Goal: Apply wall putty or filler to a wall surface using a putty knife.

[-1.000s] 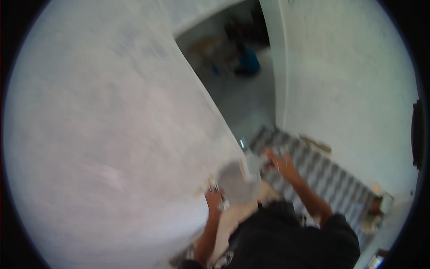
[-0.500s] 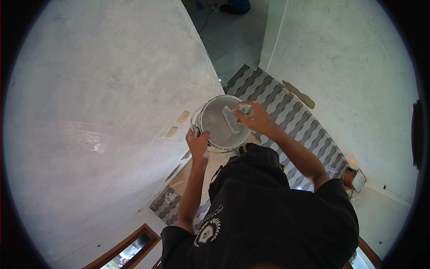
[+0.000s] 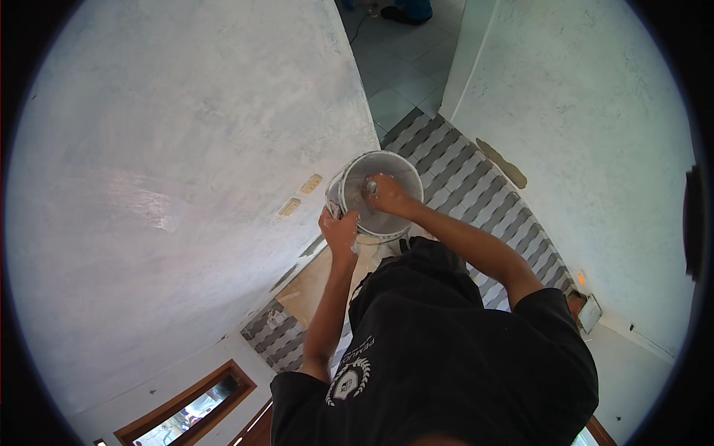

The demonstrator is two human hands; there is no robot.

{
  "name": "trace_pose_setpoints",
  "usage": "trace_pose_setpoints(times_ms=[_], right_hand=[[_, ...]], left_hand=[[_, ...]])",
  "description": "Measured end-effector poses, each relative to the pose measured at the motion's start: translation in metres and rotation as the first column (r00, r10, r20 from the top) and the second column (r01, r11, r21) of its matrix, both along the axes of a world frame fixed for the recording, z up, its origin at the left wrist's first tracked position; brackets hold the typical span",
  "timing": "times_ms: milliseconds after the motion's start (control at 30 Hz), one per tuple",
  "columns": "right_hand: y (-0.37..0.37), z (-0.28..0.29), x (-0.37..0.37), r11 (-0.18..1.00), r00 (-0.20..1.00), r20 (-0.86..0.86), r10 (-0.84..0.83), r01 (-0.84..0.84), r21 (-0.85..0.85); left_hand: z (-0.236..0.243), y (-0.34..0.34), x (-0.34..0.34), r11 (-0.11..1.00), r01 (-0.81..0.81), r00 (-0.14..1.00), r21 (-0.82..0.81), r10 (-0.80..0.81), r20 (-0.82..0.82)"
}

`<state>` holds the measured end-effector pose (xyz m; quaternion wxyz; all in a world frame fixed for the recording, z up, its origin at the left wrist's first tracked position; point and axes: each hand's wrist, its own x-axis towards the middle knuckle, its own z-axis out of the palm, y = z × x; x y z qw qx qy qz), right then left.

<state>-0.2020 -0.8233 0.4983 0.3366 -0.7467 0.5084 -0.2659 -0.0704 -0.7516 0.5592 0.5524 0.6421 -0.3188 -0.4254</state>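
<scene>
A round white bucket (image 3: 404,165) with smeared walls stands tilted in front of me, close to the left wall. My left hand (image 3: 341,232) is closed on the bucket's near left rim. Down inside the bucket is my right hand (image 3: 387,195), closed around a putty knife (image 3: 371,187). Only the knife's pale handle end shows clearly; its blade is mostly hidden by the hand and the bucket. Whitish residue marks the fingers of both hands.
A pale wall (image 3: 186,171) with two cream socket plates (image 3: 300,195) rises at the left. Grey patterned tiles (image 3: 461,182) cover the floor, with a tan board (image 3: 297,293) beneath the bucket. Another person's leg (image 3: 409,11) shows beyond the doorway.
My right hand has moved left and deeper into the bucket, taking the putty knife's blade out of clear sight. The bucket tilts more toward me; my left hand stays on its rim.
</scene>
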Motion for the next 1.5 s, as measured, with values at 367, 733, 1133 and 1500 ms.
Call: trace_pose_setpoints(times_ms=[367, 733, 1133, 1500], right_hand=[[-0.008, 0.144, -0.1, 0.772, 0.742, 0.634, -0.218, -0.266, 0.577], [-0.013, 0.154, -0.139, 0.887, 0.669, 0.704, -0.238, -0.145, 0.439], [-0.005, 0.166, -0.14, 0.938, 0.78, 0.556, 0.286, -0.109, -0.329], [-0.025, 0.248, -0.162, 0.629, 0.826, 0.314, 0.469, -0.062, -0.775]], left_hand=[[-0.008, 0.008, 0.0, 0.988, -0.141, 0.984, 0.062, 0.147, -0.099], [0.021, 0.008, -0.015, 0.981, -0.167, 0.957, 0.099, 0.186, -0.221], [0.003, 0.007, -0.01, 0.99, -0.138, 0.942, 0.017, 0.137, -0.308], [0.013, 0.009, -0.017, 0.989, -0.149, 0.93, -0.017, 0.134, -0.342]])
